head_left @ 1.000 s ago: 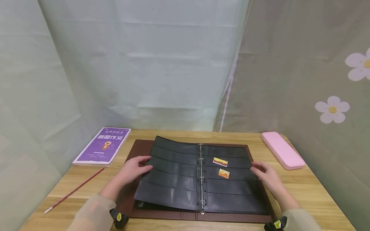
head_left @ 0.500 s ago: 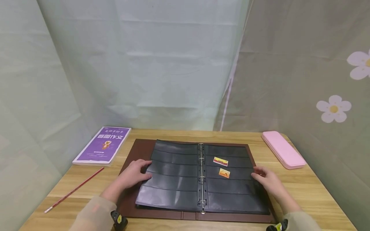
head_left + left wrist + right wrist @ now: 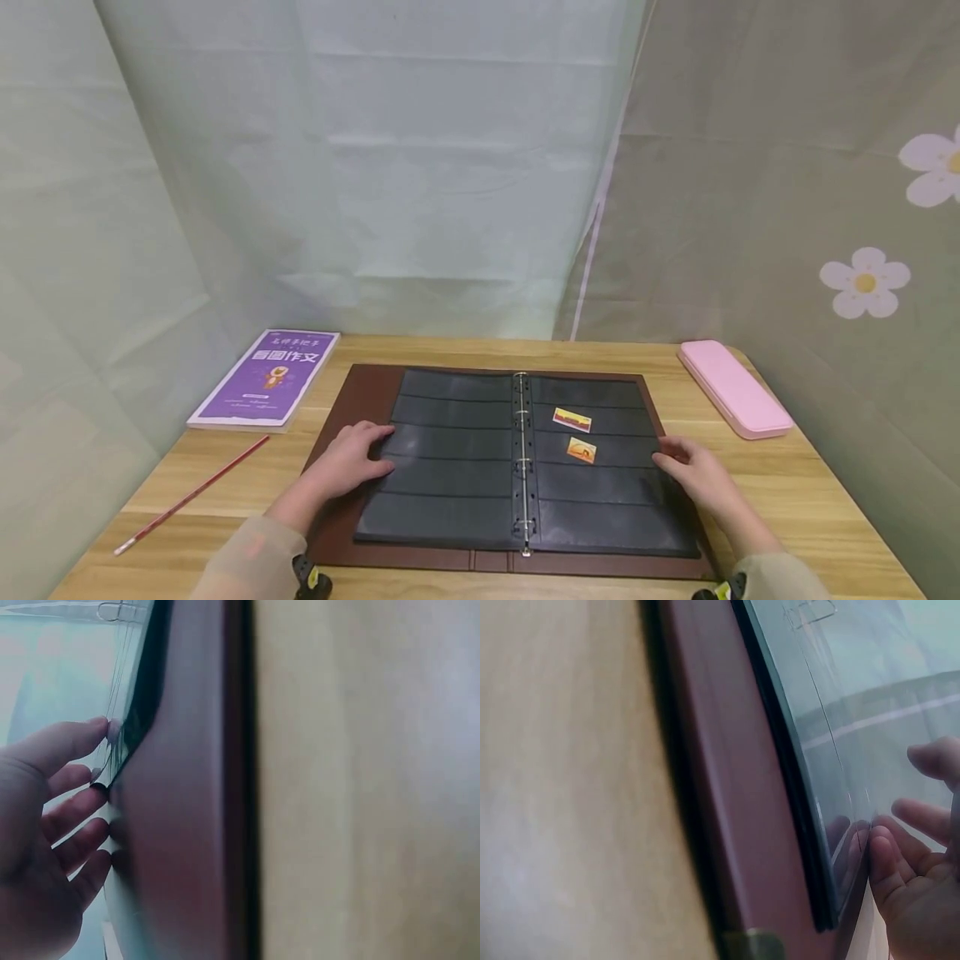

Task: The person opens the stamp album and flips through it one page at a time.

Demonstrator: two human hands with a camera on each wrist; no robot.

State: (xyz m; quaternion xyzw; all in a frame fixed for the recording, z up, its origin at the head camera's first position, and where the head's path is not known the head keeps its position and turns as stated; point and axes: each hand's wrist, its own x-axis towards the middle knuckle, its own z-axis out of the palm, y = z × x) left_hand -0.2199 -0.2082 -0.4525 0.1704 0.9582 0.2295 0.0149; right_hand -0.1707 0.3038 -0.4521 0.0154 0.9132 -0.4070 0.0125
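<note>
An open ring binder with a brown cover (image 3: 367, 383) lies before me, its black pocket pages spread to both sides of the metal rings (image 3: 523, 462). My left hand (image 3: 347, 462) rests at the outer edge of the left page (image 3: 450, 475), thumb and fingers spread. The left wrist view has its fingertips (image 3: 96, 796) right at the page edge. On the other side, my right hand (image 3: 693, 473) touches the outer edge of the right page (image 3: 607, 525) with relaxed fingers. A yellow-and-red card (image 3: 572, 419) and a smaller orange card (image 3: 581, 450) show in the right page's pockets.
A purple book (image 3: 266, 379) lies at the back left of the wooden table (image 3: 420, 583), with a red pencil (image 3: 191, 496) in front of it. At the back right is a pink pencil case (image 3: 733, 389). Fabric walls (image 3: 450, 192) rise behind the table.
The left page, raised and curved a second ago, has come down flat onto the left side. My left hand has lowered with it; the right hand has shifted slightly down along its edge.
</note>
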